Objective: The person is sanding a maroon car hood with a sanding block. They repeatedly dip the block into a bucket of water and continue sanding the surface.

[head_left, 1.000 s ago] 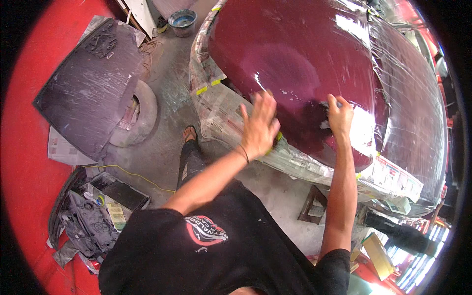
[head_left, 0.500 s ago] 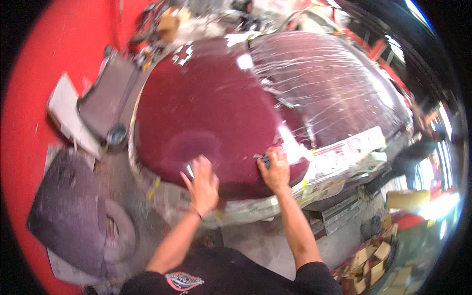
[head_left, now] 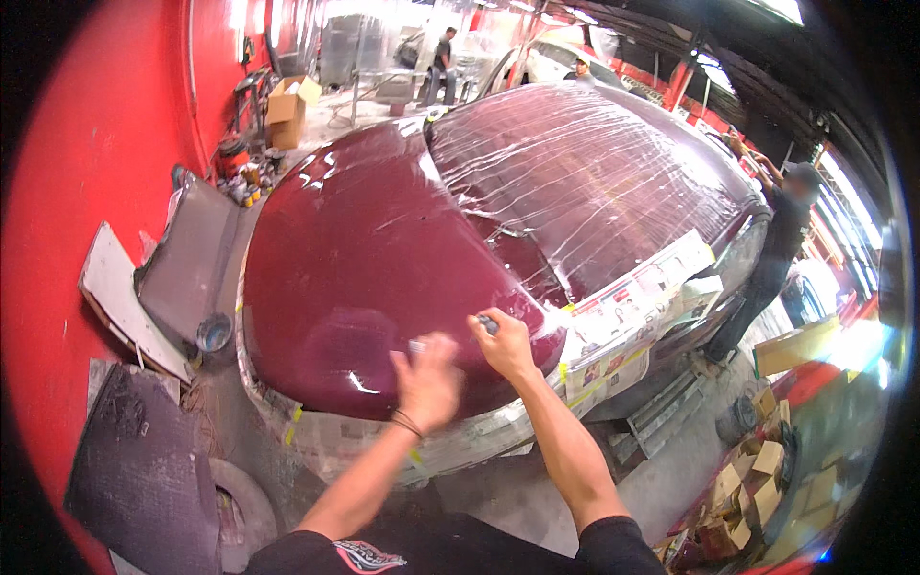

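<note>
Before me lies the glossy maroon hood (head_left: 355, 259) of a car, with a paler dull patch near its front edge. My left hand (head_left: 428, 383), smeared by motion, is over that front edge with its fingers apart and nothing visible in it. To its right, my right hand (head_left: 503, 345) is closed around a small dark grey piece (head_left: 489, 325), whose kind I cannot make out. It is over the hood's right front part; whether it touches the paint is unclear. Clear plastic film (head_left: 585, 182) covers the windshield and roof, and taped newspaper (head_left: 632, 311) masks the car's side.
Loose car panels (head_left: 196, 254) lean by the red wall (head_left: 125, 144) on the left, near a tire (head_left: 244, 513). Cardboard boxes (head_left: 743, 494) lie at lower right. A person (head_left: 781, 230) stands at the car's right side; others are at the back. A carton (head_left: 287, 110) stands at far left.
My view has tilted up, showing more of the workshop and the person on the right. My left hand has moved right, closer to the right hand, which still holds the dark piece.
</note>
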The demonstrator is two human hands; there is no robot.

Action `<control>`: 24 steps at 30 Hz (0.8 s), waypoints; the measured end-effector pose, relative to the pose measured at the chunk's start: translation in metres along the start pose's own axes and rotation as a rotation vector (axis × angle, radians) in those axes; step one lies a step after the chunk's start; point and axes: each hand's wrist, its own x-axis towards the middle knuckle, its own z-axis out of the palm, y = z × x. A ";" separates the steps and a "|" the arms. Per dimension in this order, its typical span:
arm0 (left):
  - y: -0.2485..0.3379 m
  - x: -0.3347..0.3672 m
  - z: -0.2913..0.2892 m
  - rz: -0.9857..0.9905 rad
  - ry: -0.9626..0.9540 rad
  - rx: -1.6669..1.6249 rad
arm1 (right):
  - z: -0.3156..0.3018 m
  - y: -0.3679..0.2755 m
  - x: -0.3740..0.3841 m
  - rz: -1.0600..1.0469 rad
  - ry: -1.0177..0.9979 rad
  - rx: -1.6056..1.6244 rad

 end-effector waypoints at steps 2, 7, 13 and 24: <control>0.044 -0.030 0.015 0.236 -0.041 -0.074 | 0.019 -0.040 0.015 -0.030 -0.175 -0.146; 0.000 0.038 0.003 0.122 0.183 -0.155 | 0.062 -0.073 0.045 -0.178 -0.357 -0.386; 0.002 0.049 0.006 -0.036 0.118 0.051 | 0.071 -0.070 0.060 -0.207 -0.393 -0.478; -0.133 0.164 -0.010 -0.209 -0.078 0.031 | 0.025 0.054 0.036 -0.300 -0.085 -0.251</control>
